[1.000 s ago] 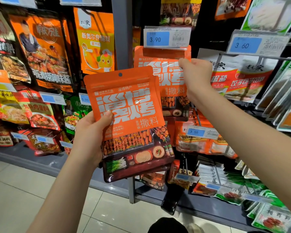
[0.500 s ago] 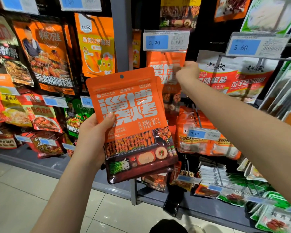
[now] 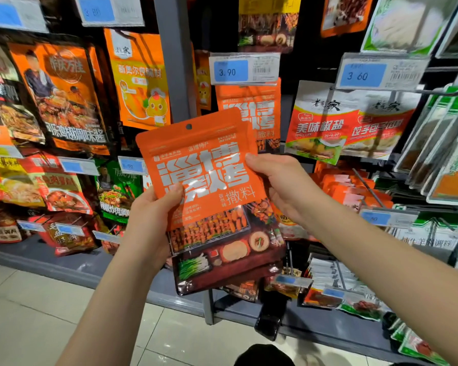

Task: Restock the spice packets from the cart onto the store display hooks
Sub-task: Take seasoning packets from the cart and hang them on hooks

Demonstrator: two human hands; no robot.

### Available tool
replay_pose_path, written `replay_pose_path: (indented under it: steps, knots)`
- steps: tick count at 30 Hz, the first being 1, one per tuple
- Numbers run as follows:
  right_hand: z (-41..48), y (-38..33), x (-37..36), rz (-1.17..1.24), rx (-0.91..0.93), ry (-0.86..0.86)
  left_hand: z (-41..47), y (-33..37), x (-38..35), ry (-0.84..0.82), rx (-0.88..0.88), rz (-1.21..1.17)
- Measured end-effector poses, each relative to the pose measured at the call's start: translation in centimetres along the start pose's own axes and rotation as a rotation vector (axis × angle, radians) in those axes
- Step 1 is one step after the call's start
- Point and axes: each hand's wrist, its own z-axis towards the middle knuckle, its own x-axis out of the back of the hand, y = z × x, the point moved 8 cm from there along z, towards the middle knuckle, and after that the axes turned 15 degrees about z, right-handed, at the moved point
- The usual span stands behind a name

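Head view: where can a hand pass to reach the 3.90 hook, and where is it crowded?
A dark gap runs between the hanging orange packet and the pepper-salt packet. Leftward, the grey upright and chick packet crowd in; the held packet stack blocks below.

Your spice packet is orange on top with bold white characters and dark brown below with printed skewers; the hung packet behind looks the same. The price tag has a blue panel; the floor is pale beige
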Motion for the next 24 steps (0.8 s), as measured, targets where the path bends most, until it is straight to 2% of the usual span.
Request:
replay_pose_path:
  steps: [5, 12, 18, 24]
  knots:
    - [0.0, 0.2, 1.0, 0.083, 0.012, 0.102, -0.1, 0.3, -0.7, -0.002, 0.003, -0.064]
    - [0.0, 0.2, -0.1, 0.112, -0.075, -0.019, 0.0, 0.7, 0.3, 0.059, -0.04, -0.044]
    - [0.0, 0.1, 0.3, 0.161, 0.021, 0.124, -0.3, 0.7, -0.1, 0.038, -0.058, -0.002]
    - [0.5, 0.5, 0.7, 0.113, -0.006, 0.087, 0.0, 0.8, 0.6, 0.079, -0.074, 0.048]
